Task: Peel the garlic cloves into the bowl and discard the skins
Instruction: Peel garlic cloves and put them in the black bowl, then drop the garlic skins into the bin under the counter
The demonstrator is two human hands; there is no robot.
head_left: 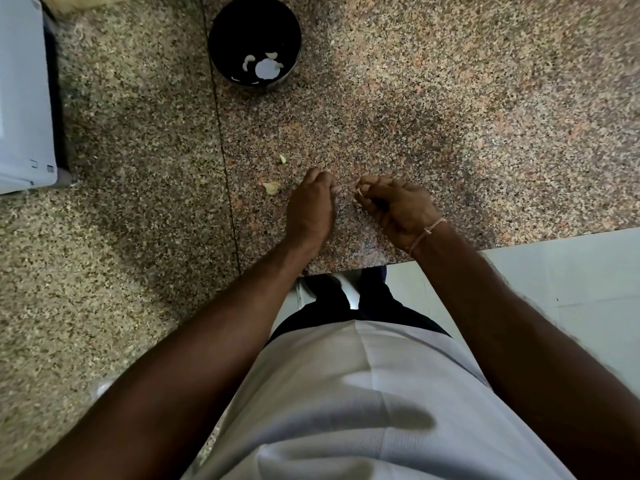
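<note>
Right hand (398,206) pinches a garlic clove (360,192); left hand (311,206) curled beside it — contents can't tell. Bowl (221,64) well apart.

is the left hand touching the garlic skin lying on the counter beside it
Apart. The head view shows bare counter between the left hand and the garlic skin.
</note>
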